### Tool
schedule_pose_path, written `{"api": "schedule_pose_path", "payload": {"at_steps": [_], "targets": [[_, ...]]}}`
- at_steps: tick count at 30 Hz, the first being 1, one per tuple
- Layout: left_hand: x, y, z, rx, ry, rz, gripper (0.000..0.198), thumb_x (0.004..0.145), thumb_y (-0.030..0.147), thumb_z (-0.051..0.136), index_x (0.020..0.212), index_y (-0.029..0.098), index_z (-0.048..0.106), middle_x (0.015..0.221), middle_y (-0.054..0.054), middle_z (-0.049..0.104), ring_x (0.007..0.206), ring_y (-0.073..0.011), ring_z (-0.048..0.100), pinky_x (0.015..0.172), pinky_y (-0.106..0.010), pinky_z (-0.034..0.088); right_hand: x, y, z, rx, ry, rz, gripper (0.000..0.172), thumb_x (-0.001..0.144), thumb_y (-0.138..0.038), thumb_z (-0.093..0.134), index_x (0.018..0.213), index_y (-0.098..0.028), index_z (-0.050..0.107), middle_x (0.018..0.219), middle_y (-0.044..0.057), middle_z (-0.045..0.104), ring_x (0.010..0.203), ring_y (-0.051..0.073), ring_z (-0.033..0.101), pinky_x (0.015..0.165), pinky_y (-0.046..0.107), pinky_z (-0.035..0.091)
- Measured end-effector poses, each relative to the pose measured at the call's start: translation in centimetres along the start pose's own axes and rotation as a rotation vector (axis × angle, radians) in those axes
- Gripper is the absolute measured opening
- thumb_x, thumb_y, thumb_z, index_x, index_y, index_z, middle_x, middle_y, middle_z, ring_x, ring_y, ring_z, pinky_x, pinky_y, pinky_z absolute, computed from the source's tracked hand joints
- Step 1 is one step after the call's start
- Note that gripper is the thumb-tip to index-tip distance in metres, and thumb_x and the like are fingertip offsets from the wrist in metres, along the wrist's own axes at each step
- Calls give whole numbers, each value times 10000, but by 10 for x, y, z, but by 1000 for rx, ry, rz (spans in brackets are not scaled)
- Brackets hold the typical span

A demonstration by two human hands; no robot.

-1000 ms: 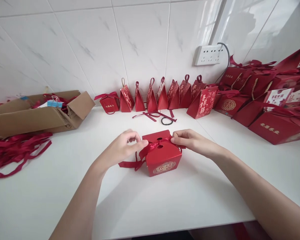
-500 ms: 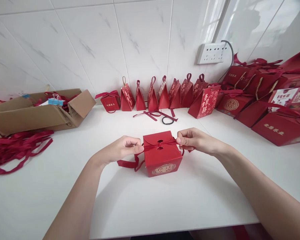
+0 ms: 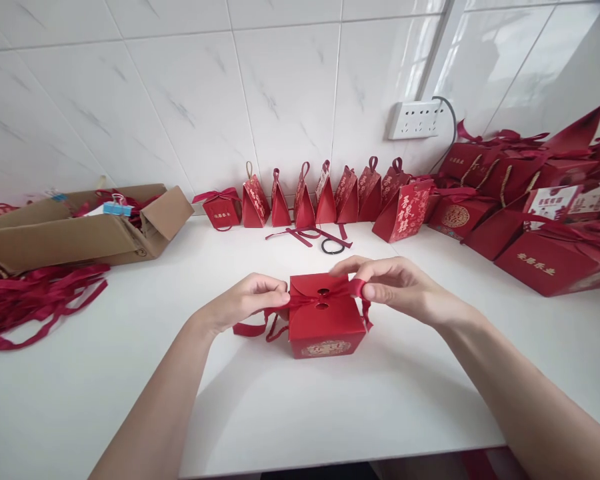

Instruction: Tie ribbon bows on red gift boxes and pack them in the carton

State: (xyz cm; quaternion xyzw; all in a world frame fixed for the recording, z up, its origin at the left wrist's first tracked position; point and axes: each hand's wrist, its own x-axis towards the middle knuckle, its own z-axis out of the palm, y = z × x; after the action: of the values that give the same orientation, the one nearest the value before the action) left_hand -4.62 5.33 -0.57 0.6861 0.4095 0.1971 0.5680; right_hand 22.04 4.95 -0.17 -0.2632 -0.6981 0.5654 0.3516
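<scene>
A red gift box (image 3: 327, 328) with a gold round emblem on its front stands on the white table before me. Its lid flaps are folded over, with two small holes at the middle. Across the lid runs a dark red ribbon (image 3: 307, 301). My left hand (image 3: 253, 301) pinches the ribbon at the box's left side, where a loose tail and a cord hang down. On the right, my right hand (image 3: 397, 288) pinches the other end between thumb and forefinger, its other fingers reaching behind the lid's back right corner.
Several small red peaked boxes (image 3: 305, 207) line the tiled wall. Finished-looking red boxes (image 3: 545, 260) are piled at right. At left are an open cardboard box (image 3: 80, 247) and a heap of red ribbons (image 3: 35, 300). A black hair tie (image 3: 333, 247) lies beyond the box.
My right hand has shifted slightly right, its fingers spreading over the lid's back corner while it keeps the ribbon. My left hand holds its place. The camera view has tilted up slightly.
</scene>
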Motion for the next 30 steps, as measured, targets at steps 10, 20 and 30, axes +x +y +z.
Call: {"api": "schedule_pose_path", "payload": {"at_steps": [10, 20, 30], "targets": [[-1, 10, 11, -68, -39, -61, 339, 810, 453, 548, 630, 167, 513, 670, -28, 599, 603, -144, 576, 573, -278, 464, 12, 14, 43, -232, 318, -32, 206, 819, -373, 597, 831, -212, 724, 841, 42, 682, 745, 183, 618, 651, 288, 484], [-26, 52, 15, 353, 240, -156, 308, 762, 473, 589, 652, 185, 581, 479, 40, 427, 373, -66, 318, 349, -210, 217, 15, 14, 49, -211, 436, 2, 188, 790, -293, 612, 930, -221, 508, 751, -7, 686, 699, 167, 631, 647, 289, 472], [-7, 94, 25, 760, 251, 185, 198, 812, 266, 505, 681, 220, 645, 692, -11, 580, 612, -164, 523, 506, -254, 330, 20, 12, 47, -84, 393, 48, 78, 745, -211, 592, 786, -178, 651, 790, 20, 706, 697, 152, 651, 643, 271, 505]]}}
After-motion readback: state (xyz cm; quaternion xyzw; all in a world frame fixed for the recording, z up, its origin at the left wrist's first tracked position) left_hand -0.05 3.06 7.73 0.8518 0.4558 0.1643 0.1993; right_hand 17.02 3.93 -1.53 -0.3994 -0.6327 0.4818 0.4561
